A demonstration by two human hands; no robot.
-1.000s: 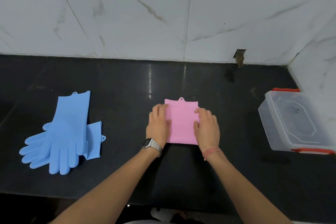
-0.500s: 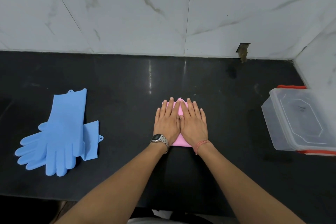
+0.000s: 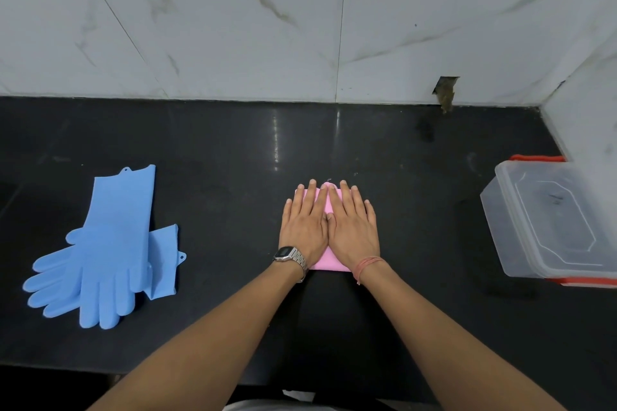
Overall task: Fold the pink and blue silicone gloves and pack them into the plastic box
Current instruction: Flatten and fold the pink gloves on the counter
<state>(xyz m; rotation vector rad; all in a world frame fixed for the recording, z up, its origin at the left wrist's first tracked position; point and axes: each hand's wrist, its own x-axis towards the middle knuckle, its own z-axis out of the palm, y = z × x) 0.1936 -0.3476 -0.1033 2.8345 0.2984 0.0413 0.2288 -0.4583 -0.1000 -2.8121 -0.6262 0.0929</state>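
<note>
Hands (image 3: 329,227) flat on folded pink gloves (image 3: 329,260); no legible writing.

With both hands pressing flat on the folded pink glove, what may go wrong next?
1. The pink glove is springy silicone; when the left hand and right hand lift, it may unfold.
2. The plastic box appears to have its lid on, so one hand probably must leave the fold to open it.
3. The blue gloves lie unfolded far left, opposite the box.
</note>
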